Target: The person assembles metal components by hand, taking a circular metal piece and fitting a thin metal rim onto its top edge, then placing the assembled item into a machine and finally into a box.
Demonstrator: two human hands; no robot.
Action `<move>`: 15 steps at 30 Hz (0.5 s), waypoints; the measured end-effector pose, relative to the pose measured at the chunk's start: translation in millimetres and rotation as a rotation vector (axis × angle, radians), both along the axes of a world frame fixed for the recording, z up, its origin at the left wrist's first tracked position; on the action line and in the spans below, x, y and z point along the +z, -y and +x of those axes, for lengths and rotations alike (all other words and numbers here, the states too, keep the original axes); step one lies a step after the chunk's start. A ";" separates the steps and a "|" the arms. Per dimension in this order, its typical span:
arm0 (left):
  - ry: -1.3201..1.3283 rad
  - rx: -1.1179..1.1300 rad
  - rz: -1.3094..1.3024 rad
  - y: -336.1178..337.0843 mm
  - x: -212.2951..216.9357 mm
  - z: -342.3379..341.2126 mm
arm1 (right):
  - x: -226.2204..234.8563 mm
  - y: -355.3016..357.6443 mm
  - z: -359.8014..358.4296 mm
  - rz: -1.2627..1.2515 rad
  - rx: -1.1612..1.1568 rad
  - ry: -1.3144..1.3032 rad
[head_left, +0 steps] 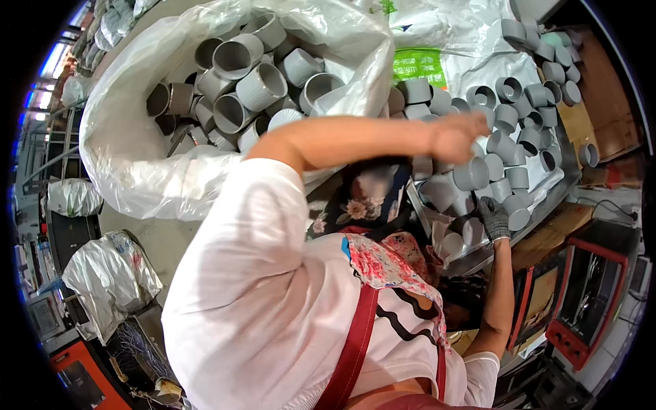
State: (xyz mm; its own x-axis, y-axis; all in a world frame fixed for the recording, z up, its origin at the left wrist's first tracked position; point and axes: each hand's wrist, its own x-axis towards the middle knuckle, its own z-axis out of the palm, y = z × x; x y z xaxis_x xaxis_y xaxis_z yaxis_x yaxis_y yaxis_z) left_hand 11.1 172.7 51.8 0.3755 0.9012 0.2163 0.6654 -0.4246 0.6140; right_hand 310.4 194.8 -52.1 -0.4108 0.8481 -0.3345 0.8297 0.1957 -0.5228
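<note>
Grey rings [506, 118] lie loose on the table [550, 210] at right, probably for easy reach, under the blurred left hand [459, 139], its opening and hold indiscernible, while the right hand [493, 219] half-curls at their near edge, any hold unclear, and the left bag [113, 137] gapes, seemingly for access.

Open bag [113, 130] on the left, loose cylinders [504, 147] on the worktop [555, 199] to the right.
The bag holds a heap of similar cylinders [262, 87]. A plastic sheet [451, 31] is spread behind the loose ones and partly under them. The left hand [459, 139] is over the middle of these, though blur hides whether it touches any; the right hand [493, 219] is at the near side, beside the closest cylinders. Cardboard [608, 96] lies beyond the worktop's right edge; an appliance [589, 301] stands nearer, also to the right.
</note>
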 end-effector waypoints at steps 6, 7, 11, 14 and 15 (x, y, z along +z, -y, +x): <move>-0.611 0.408 0.135 56.4 -1.0 -186.3 | 18.2 46.9 -9.9 0.056 -0.011 -0.134; -0.780 0.386 0.349 80.1 -24.7 -224.1 | 17.6 51.7 -11.7 0.054 0.007 -0.119; -1.258 0.674 -0.553 125.6 -15.0 -307.0 | -0.1 49.3 13.4 0.113 0.024 -0.068; -1.014 0.890 -0.749 157.9 16.1 -374.0 | 5.8 48.3 6.4 0.109 0.005 -0.100; -1.136 0.780 -0.851 189.2 24.7 -404.9 | 19.6 55.1 -9.1 0.062 0.013 -0.069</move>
